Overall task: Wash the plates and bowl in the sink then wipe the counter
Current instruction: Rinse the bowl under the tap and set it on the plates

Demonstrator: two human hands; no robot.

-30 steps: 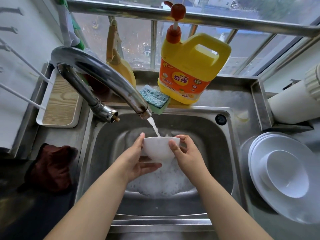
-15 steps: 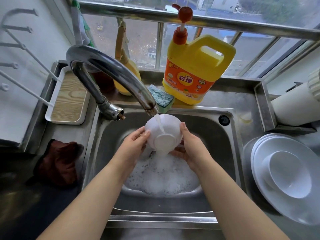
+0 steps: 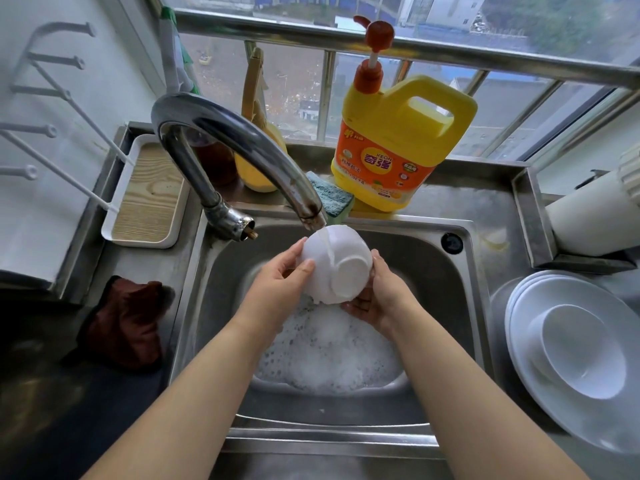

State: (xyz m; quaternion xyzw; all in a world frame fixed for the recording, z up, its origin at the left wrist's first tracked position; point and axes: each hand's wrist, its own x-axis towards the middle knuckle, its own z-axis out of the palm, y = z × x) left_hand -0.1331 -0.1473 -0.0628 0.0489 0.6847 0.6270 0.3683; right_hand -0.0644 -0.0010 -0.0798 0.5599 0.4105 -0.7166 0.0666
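Observation:
A white bowl [image 3: 337, 268] is held upside down under the running faucet [image 3: 242, 150], its foot ring facing me, above the foamy steel sink [image 3: 426, 278]. My left hand [image 3: 280, 282] grips the bowl's left side with the thumb on its wall. My right hand [image 3: 375, 299] cups it from below and the right. Water runs over the bowl's outside. A stack of white plates [image 3: 530, 327] with a second white bowl [image 3: 585, 351] in it rests on the counter at the right.
A yellow detergent jug [image 3: 398, 147] and a green sponge [image 3: 332, 197] stand behind the sink. A dark red cloth [image 3: 128, 323] lies on the left counter, near a white wooden-bottomed tray [image 3: 149, 195]. A white roll [image 3: 588, 216] sits at the far right.
The bowl has been turned from upright to upside down under the water stream. Both hands rose slightly with it, and the view shifted nearer.

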